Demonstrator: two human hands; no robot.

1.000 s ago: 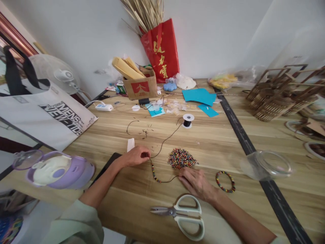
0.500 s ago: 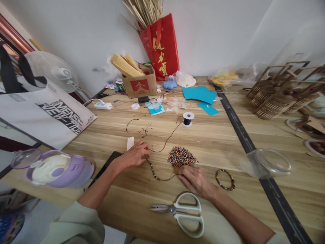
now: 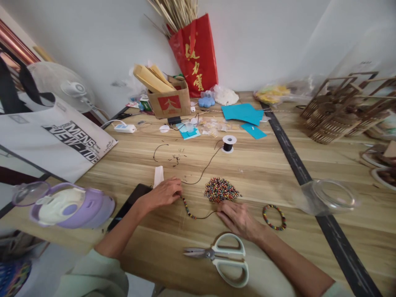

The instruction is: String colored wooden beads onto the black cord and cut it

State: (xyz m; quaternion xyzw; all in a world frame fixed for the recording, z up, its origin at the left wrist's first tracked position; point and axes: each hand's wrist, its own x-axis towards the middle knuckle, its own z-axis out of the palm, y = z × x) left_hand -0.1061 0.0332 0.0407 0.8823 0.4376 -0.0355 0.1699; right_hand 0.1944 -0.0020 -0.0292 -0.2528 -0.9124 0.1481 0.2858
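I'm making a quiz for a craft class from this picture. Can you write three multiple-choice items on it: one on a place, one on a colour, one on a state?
1. Where does the finished bead bracelet lie?
A. right of the right hand
B. inside the cardboard box
C. on the scissors

2. What colour are the scissors' handles?
A. red
B. pale green
C. black

3. How does the bead pile lie?
A. in a jar
B. in a bag
C. loose on the table

Answers: 1 A, the bracelet lies flat on the wood just right of that hand. 2 B, both loops are pale green. 3 C, the beads sit heaped straight on the wood, with the left hand pinching the beaded cord beside them.
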